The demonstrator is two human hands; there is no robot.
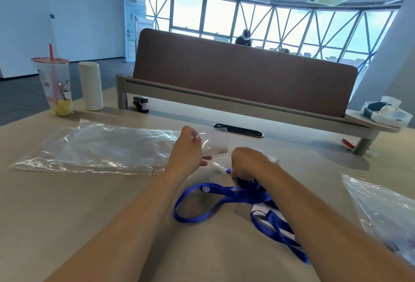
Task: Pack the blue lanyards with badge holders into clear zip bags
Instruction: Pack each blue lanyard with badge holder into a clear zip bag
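Observation:
My left hand (187, 149) pinches a clear badge holder (215, 142) and holds it upright above the table centre. Just to its right, my right hand (247, 162) grips the clip end of a blue lanyard (202, 203). The strap loops across the table below both hands. More blue straps and a white card (265, 211) lie partly under my right forearm. A large clear zip bag (94, 147) lies flat to the left, its red-marked edge near my left wrist. Part of a second clear bag (381, 205) shows at the right edge.
A drink cup with a red straw (55, 86) and a white cylinder (91, 86) stand at the back left. A black stapler (141, 103) lies by the brown desk divider (235, 72). Wrapped items (381, 108) sit on the raised shelf at the right. A person sits beyond the divider.

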